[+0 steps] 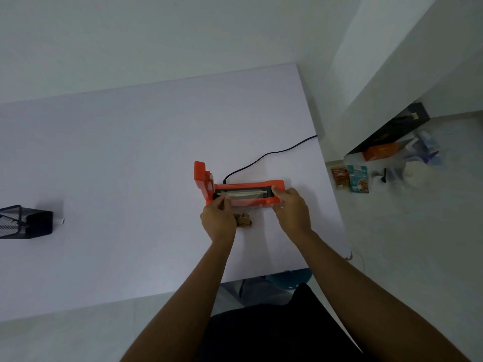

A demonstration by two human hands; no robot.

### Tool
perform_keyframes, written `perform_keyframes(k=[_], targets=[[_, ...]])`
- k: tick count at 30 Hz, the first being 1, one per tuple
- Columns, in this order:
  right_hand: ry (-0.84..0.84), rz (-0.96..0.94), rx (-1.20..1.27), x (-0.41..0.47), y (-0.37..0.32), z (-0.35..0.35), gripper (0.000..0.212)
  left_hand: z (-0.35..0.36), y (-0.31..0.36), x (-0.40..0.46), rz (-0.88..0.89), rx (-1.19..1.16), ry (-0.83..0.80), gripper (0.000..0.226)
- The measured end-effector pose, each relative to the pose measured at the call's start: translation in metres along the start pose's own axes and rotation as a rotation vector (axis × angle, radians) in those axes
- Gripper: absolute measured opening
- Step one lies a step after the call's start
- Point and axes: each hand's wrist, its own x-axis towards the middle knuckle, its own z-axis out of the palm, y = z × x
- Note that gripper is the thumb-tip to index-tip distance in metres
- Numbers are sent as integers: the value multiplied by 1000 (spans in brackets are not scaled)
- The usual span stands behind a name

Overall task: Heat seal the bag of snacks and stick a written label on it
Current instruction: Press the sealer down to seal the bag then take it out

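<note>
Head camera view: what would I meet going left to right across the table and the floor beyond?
Black mesh basket → orange heat sealer with its black cord → red snack packet → teal snack packet.

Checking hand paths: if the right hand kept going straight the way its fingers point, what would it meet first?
The right hand would probably meet the orange heat sealer; its fingertips look already at the sealer's right end.

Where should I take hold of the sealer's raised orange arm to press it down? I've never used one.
Grip the free top end of the raised arm, coming from above on the left. It stands upright at the left end of the heat sealer, likely hinged at its base, so the tip gives leverage and keeps fingers off the sealing strip.
</note>
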Motion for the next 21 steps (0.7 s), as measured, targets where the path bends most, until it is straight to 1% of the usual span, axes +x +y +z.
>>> perform_keyframes(k=[4, 7, 9, 12, 15, 17, 21], targets=[[0, 5, 21, 2, 2, 1, 52, -4, 3, -1, 75, -16, -27, 20], [14, -2, 25, 2, 3, 2, 52, -8, 10, -4, 147, -114, -97, 12], [12, -9, 25, 2, 4, 2, 50, -11, 12, -5, 188, -171, -143, 11], [12, 7, 44, 3, 5, 2, 46, -13, 9, -5, 266, -111, -168, 13], [6, -10, 59, 3, 4, 1, 49, -13, 8, -10, 320, -101, -198, 11], [-10, 17, 111, 4, 6, -1, 49, -15, 11, -15, 359, -129, -209, 11], [-58, 49, 303, 7, 11, -6, 50, -28, 18, -20, 474, -200, -211, 17]])
